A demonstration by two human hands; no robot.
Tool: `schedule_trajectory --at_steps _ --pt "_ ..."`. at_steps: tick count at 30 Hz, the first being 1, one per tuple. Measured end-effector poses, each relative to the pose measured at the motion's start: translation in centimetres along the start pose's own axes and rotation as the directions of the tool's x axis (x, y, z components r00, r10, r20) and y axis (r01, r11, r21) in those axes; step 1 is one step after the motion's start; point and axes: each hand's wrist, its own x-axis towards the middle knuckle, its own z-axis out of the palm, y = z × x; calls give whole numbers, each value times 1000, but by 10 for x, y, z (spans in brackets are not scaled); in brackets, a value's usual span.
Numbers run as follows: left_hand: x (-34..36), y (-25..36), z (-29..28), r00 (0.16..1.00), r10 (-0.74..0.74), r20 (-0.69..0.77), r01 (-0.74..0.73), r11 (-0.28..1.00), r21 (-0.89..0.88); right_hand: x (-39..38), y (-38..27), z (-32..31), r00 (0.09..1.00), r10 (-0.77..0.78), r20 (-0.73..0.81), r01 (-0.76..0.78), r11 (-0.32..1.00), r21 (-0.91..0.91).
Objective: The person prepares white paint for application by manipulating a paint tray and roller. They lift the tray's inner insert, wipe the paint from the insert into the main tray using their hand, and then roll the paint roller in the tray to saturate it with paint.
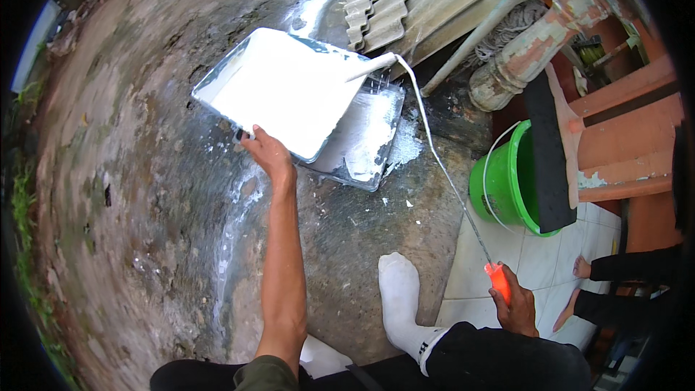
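My left hand (pixel 268 152) grips the near-left edge of a paint tray (pixel 275 94) full of white paint. This tray is tilted or resting over part of a second, paint-smeared tray (pixel 365 145) on the ground. My right hand (pixel 514 304) is closed on the orange handle (pixel 498 281) of a long-framed paint roller. The white-coated roller head (pixel 369 66) lies at the right side of the full tray, partly in the paint.
Corrugated sheets (pixel 391 3), poles and a peeling pillar (pixel 510 65) stand at the upper right. A green bucket (pixel 512 177) sits on white tiles beside an orange structure. Another person's bare feet (pixel 579 268) are at right. Stained concrete (pixel 130 195) and grass lie leftward.
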Motion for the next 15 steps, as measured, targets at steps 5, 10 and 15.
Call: schedule_trajectory --at_steps 5,10,15 --pt "-20 3 19 998 -53 37 52 998 25 23 -15 -9 989 -145 16 146 985 -96" --pt "-55 2 35 996 -4 94 -1 998 56 27 -38 -39 989 -26 149 64 964 -257" --pt "-58 -10 34 988 97 121 -110 988 111 9 -62 -95 935 170 310 -11 891 -454"
